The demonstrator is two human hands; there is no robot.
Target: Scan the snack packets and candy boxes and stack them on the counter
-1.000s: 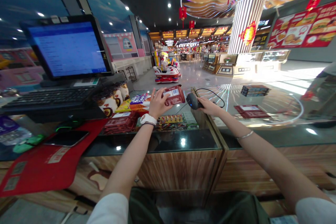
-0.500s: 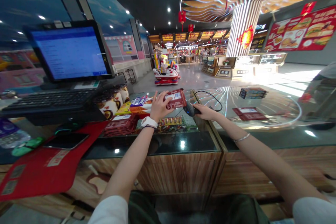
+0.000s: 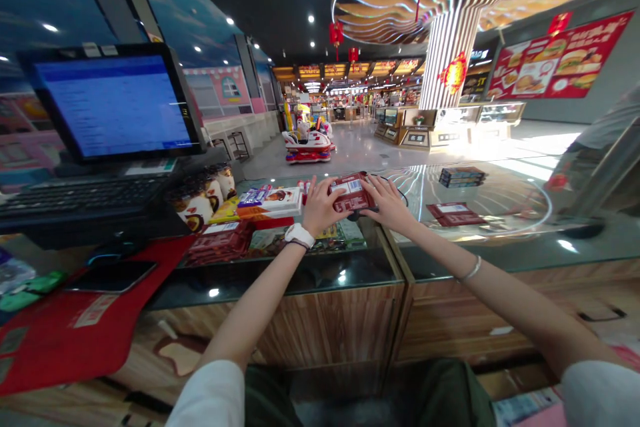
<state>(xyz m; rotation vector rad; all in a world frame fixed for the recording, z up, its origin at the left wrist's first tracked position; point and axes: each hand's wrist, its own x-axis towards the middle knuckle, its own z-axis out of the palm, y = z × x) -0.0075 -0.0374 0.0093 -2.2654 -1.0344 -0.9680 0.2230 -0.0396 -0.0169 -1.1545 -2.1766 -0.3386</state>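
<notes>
Over the glass counter, a dark red snack packet [image 3: 356, 197] with a white barcode label is held up between my two hands. My left hand [image 3: 319, 210], with a white watch on its wrist, grips the packet's left side, thumb across the front. On the right edge of the same packet my right hand [image 3: 391, 207] has its fingers and thumb. Only a dark bit of the handheld scanner shows just below the packet, mostly hidden. Left of my left wrist lies a stack of similar red packets [image 3: 220, 240], beside orange and purple packages [image 3: 270, 203].
At the left stand a monitor [image 3: 115, 103] and keyboard [image 3: 85, 203]; a phone [image 3: 113, 276] rests on a red mat [image 3: 95, 340]. Several patterned cups [image 3: 203, 197] stand beside them. On the right glass lie another red packet [image 3: 455, 213] and stacked small boxes [image 3: 463, 177]. A person [image 3: 595, 147] is at far right.
My right hand has let go of the scanner and taken the packet's right edge. My left hand still holds the packet. The view has turned slightly right.
</notes>
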